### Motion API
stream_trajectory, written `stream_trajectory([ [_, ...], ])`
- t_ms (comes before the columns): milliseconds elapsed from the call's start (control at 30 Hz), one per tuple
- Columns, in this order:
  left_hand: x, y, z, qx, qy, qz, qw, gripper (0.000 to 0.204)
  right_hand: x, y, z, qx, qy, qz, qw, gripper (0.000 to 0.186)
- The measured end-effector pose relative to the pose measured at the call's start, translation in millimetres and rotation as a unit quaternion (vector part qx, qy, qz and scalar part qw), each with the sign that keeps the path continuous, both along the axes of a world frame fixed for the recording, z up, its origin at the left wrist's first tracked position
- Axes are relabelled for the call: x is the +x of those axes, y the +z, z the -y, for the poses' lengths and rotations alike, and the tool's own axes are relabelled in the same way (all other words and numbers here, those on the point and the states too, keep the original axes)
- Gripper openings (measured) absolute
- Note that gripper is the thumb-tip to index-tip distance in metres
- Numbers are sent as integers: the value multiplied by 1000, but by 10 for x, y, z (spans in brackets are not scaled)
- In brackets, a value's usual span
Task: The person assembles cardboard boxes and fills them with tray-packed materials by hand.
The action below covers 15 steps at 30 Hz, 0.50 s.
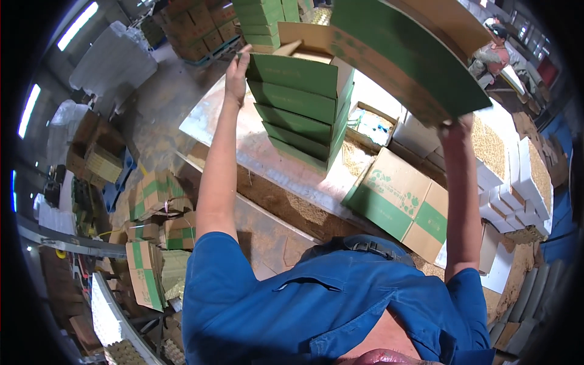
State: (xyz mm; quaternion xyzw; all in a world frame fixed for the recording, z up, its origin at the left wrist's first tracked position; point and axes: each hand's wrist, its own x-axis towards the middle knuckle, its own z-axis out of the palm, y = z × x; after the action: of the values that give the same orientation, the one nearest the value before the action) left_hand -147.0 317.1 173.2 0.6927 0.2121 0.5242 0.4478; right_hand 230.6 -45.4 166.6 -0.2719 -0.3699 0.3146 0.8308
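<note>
My right hand [457, 126], somewhat blurred, grips the lower right corner of a green-and-brown cardboard box part [404, 58], tilted and raised at the upper right. With fingers stretched, my left hand [237, 78] rests against the far left corner of a stack of green cardboard boxes [298, 109]. This stack stands on a pale worktable [243, 143], with brown flaps at its top. A closed brown carton with a green band [395, 194] lies to the right of the stack. Between them sits an open box with white and blue contents [372, 126].
White blocks topped with tan granules [496, 149] are piled at the right. Flattened cartons [146, 274] lean at the left, near a blue pallet [118, 185]. More green boxes [261, 21] stand beyond the table. Another person [496, 55] is at the far right.
</note>
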Motion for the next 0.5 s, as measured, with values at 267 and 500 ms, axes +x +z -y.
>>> stream_trajectory([
  [267, -228, -141, 312, 47, 31, -24, 998, 51, -1577, 567, -1346, -378, -7, 75, 923, 64],
  [500, -296, -240, 208, -90, -41, 33, 995, 55, -1430, 1056, -1567, -518, 17, 491, 700, 75],
])
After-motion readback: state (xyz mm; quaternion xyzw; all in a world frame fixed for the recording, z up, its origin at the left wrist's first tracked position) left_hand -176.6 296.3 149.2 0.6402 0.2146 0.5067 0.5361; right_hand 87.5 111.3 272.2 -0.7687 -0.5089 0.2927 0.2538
